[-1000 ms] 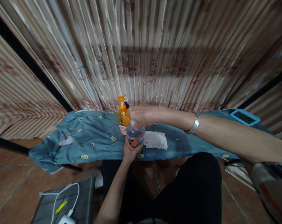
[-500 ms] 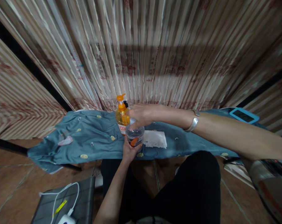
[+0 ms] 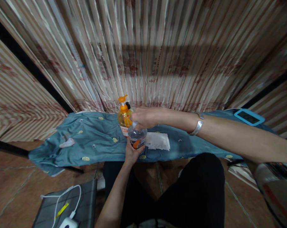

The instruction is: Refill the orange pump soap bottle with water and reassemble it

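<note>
A clear plastic bottle [image 3: 136,134] with an orange mark on its side stands on the cloth-covered table. My left hand [image 3: 133,153] is closed around its lower part from the near side. My right hand [image 3: 144,117] reaches across from the right and is closed over the white top [image 3: 134,124] of this bottle; its fingers hide most of that top. Just behind and to the left stands an orange pump bottle [image 3: 124,117] of yellow liquid, partly covered by my right hand. A folded white tissue [image 3: 158,141] lies to the right of the clear bottle.
A blue-framed digital display [image 3: 249,117] sits at the table's right end. On the blue-green cloth [image 3: 102,136] a small pale scrap [image 3: 67,142] lies at left. A grey stool [image 3: 86,196] with a white cable stands at lower left. Pleated curtain hangs behind.
My right hand has shifted very slightly at the bottle's top, its fingers more curled. The left hand and the bottles stay in place.
</note>
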### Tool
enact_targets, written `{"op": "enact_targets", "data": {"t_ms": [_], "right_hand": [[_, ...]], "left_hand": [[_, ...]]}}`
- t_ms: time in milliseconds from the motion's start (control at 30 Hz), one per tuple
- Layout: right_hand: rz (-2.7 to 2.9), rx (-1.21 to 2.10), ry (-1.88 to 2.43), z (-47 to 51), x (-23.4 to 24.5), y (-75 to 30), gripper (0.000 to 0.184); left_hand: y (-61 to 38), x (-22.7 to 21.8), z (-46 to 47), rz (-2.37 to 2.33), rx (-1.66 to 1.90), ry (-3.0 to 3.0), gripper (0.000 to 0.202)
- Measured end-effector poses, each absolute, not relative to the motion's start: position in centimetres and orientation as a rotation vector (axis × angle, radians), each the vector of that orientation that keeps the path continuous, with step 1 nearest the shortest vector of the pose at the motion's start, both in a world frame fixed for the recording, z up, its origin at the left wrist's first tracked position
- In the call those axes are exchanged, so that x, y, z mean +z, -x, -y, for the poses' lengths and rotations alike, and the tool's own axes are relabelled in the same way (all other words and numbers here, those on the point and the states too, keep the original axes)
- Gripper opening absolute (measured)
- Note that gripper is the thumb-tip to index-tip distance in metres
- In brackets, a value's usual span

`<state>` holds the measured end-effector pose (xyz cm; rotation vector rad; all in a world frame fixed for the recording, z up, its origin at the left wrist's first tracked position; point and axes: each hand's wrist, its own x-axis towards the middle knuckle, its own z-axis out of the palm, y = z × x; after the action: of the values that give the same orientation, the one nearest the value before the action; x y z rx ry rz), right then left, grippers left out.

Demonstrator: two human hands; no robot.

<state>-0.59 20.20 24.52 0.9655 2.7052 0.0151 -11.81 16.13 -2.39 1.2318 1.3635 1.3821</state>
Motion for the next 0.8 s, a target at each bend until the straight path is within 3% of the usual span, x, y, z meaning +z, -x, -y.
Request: {"op": "enact_targets", "data": {"t_ms": [200, 400, 600, 800], "right_hand": [[-2.708, -0.056, -0.997, -20.7, 25.2, -0.3, 0.029], [-2.847, -0.262, -1.345, -20.7, 23.6, -5.3, 0.032], [-2.735, -0.682, -1.816, -18.6, 12.4, -12.6, 0.034], [-2.42, -0.606, -2.296, -15.2, 1.6, -18.1, 0.038]], "left_hand": [[11.9, -2.4, -16.1, -1.339, 1.397, -1.232, 0.072], [11.9, -2.6, -16.2, -1.326, 1.404, -1.196, 0.078], [12.2, -2.4, -16.1, -1.402, 1.356, -1.206, 0.077], [12.1, -2.2, -16.0, -1.523, 1.336, -1.227, 0.07]]}}
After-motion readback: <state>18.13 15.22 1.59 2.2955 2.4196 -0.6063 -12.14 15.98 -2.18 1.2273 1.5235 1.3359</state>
